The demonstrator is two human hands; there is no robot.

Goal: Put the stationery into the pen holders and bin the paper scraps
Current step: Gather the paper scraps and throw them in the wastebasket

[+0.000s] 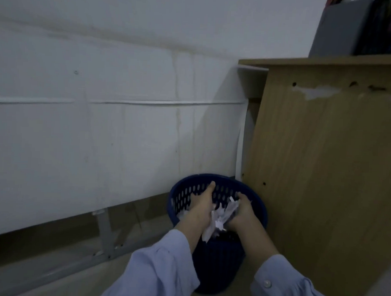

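A dark blue perforated plastic bin [188, 193] stands on the floor between the white wall and a wooden desk side. Both my hands reach into its mouth. White paper scraps [222, 216] are bunched between them, some hanging down over the bin's inside. My left hand [200, 205] lies flat against the scraps with fingers stretched toward the far rim. My right hand [243, 210] curls around the scraps from the right. No pens or pen holders are in view.
The wooden desk side panel [322, 163] rises right beside the bin. A grey file box [340, 31] sits on the desk top at upper right. A white panel with a metal leg [105, 229] runs along the left.
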